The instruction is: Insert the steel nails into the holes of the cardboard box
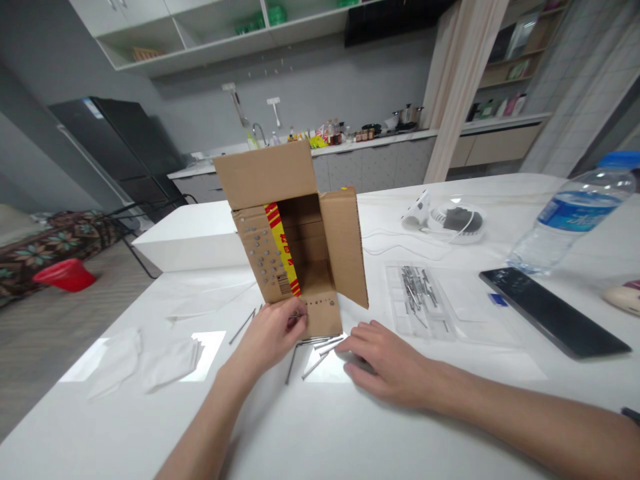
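Note:
An open cardboard box (257,257) stands upright on the white table, its mouth facing me. Many nail heads dot its left flap, and a row of small holes and a nail head mark its lower flap (323,319). At the left end of that lower flap, my left hand (277,330) is closed in a pinch; what lies between its fingers is mostly hidden. Several long loose nails (316,365) rest in front of the box. My right hand (383,360) lies on the table just right of them, fingers apart, index fingertip close to the nail ends.
To the right sit a clear plastic case (420,300) of nails, a black phone (555,312), a water bottle (575,207) and a white round device (457,220) with a cable. White tissues (170,363) lie at left. More long nails (243,325) are beside the box.

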Tool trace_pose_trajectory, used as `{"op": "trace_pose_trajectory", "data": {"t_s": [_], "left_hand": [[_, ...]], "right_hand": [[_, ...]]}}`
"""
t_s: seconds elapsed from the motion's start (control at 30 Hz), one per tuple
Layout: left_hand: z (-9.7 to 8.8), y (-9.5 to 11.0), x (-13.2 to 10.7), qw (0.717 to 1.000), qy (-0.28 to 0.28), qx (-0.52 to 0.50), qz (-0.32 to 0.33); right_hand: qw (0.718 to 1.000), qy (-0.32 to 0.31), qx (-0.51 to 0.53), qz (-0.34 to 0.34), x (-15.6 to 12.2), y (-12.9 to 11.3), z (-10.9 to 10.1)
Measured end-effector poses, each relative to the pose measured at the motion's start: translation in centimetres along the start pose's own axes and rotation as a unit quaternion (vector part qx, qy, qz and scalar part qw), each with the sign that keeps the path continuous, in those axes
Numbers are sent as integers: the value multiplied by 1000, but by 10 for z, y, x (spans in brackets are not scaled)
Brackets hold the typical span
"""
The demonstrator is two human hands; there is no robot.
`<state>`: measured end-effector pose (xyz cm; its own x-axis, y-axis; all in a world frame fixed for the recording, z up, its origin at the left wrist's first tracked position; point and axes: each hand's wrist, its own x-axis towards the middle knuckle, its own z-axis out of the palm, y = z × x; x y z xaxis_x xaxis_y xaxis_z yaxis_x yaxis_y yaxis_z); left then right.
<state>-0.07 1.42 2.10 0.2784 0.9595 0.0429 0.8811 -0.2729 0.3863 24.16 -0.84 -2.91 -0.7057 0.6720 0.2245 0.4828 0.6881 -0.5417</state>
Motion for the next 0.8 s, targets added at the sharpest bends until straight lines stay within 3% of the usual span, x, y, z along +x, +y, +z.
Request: {"op": "trace_pose_trajectory", "data": {"t_s": [0.8], "left_hand": [[1,-1,2,1000,0,9,25]], "right_hand": [[1000,-2,-1,6,0,1,0]]}}
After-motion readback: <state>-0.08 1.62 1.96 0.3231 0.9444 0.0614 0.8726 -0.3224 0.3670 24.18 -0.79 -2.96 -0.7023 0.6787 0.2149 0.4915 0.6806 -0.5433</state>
